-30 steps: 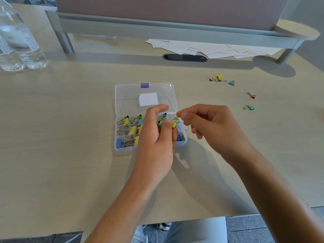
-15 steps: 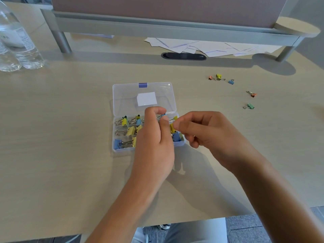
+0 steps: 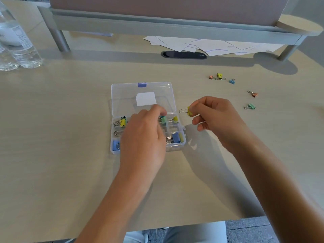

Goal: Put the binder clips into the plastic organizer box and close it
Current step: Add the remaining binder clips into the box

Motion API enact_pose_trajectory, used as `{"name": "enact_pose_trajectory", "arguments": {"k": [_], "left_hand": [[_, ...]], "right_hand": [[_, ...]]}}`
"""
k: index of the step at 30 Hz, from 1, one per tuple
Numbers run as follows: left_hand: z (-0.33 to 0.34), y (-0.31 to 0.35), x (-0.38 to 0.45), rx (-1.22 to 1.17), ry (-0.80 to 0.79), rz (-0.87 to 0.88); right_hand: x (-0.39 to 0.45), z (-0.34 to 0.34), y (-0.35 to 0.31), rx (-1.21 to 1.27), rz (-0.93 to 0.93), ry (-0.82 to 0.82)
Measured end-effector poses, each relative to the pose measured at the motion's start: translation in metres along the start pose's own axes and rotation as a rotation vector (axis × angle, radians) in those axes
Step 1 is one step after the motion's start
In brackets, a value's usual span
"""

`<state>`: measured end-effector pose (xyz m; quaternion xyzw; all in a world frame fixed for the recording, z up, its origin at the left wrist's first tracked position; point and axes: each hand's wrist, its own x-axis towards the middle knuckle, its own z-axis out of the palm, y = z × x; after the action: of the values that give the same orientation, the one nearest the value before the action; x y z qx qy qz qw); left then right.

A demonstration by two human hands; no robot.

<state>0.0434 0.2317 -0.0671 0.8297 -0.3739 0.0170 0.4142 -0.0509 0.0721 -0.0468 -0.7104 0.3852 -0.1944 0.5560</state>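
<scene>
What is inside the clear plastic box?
The plastic box holds binder clips: yellow, green and blue ones show. The left hand covers the middle compartments, so whatever lies there is hidden.

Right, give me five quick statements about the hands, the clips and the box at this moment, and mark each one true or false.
1. The organizer box has its lid shut. False: the lid lies open behind the compartments.
2. The right hand pinches a yellow binder clip beside the box. True.
3. The left hand rests flat on the desk, away from the box. False: it is over the box compartments, fingers at a green clip.
4. Five loose clips lie on the desk to the right, among them a green one. True.
5. The box holds no clips. False: several yellow and blue clips are in it.
</scene>
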Motion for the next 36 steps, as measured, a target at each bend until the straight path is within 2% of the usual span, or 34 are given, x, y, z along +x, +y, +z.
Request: {"name": "enact_pose_trajectory", "arguments": {"k": [4,10,29,36], "left_hand": [[0.008,-0.005,0.003,0.252,-0.074,0.047],[0.015,-0.006,0.0,0.404,-0.138,0.046],[0.018,-0.008,-0.001,0.471,-0.151,0.039],[0.018,-0.008,-0.001,0.436,-0.128,0.054]], "right_hand": [[0.016,0.004,0.001,-0.097,-0.03,-0.003],[0.025,0.01,-0.001,-0.411,-0.157,-0.044],[0.033,0.023,-0.006,-0.676,-0.232,-0.084],[0.029,0.024,-0.007,-0.664,-0.251,-0.056]]}}
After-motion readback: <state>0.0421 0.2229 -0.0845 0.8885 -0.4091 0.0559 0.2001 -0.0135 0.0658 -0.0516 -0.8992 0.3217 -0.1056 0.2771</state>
